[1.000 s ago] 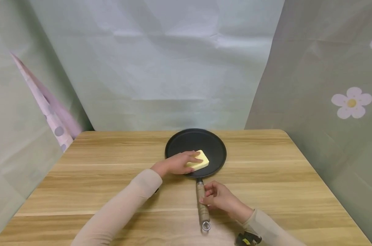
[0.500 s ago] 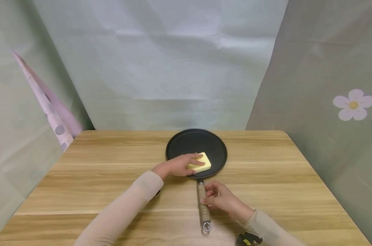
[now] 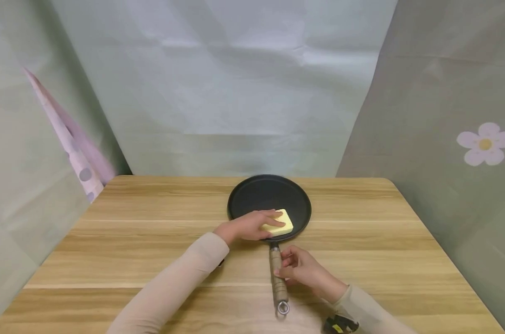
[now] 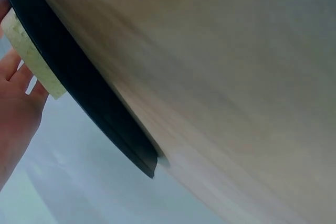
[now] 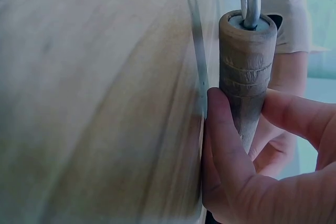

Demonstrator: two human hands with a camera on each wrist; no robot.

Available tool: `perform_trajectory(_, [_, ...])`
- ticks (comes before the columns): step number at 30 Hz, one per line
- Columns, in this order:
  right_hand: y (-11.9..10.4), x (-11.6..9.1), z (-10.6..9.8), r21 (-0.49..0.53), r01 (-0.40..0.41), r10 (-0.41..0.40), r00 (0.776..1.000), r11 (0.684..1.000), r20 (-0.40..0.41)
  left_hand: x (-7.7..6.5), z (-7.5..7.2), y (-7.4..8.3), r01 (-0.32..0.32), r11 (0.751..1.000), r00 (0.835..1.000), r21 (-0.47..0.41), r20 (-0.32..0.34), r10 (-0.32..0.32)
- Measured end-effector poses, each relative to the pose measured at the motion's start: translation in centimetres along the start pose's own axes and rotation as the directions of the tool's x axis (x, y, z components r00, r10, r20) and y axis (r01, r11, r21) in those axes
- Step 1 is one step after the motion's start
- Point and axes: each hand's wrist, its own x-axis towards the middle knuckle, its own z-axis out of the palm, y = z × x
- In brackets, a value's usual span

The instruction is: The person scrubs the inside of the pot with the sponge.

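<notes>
Pan: you have a round, flat black pan with a low rim [image 3: 262, 195] on the wood-grain table [image 3: 118, 241], a little right of the middle of the far edge; in the head view its far rim meets the line of that edge. Its long axis runs along the ringed brown wooden handle [image 3: 279, 288], which points at the near edge, slanting slightly right. A silver metal ring [image 3: 283, 308] caps the handle's end. In the right wrist view the ring end stands clear of the table.

Sponge: a pale yellow rectangular sponge block [image 3: 286, 227] lies flat in the pan, in the half nearest the handle, right of centre. Its visible end points toward the right edge of the table. The other end is under your hand, so you cannot read its full long axis.

Left hand: your left hand [image 3: 252, 226] grips the sponge block palm down, fingers spread over the top, thumb at the near side.

Right hand: your right hand [image 3: 304, 269] is partly closed, pinching the wooden handle between thumb and index finger. The index fingertip sits on the table side.

Surroundings: a pale grey-green sheet [image 3: 235, 93] hangs behind the far edge.
</notes>
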Motion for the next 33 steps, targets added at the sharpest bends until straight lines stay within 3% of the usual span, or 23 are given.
perform_trajectory(9, [-0.2,0.1,-0.1,0.005,0.009,-0.009,1.000,1.000,0.009,1.2,0.9,0.8,-0.003,0.999,0.998,0.049,-0.057,0.006])
perform_trajectory(18, [-0.1,0.0,-0.2,0.020,0.011,-0.012,1.000,1.000,0.027,2.5,1.0,1.7,0.064,0.996,0.997,0.066,-0.046,-0.061])
perform_trajectory(33, [0.0,0.1,-0.1,0.052,0.015,-0.017,0.999,0.999,0.027,5.1,0.9,1.8,0.126,0.969,0.992,0.211,-0.010,-0.126])
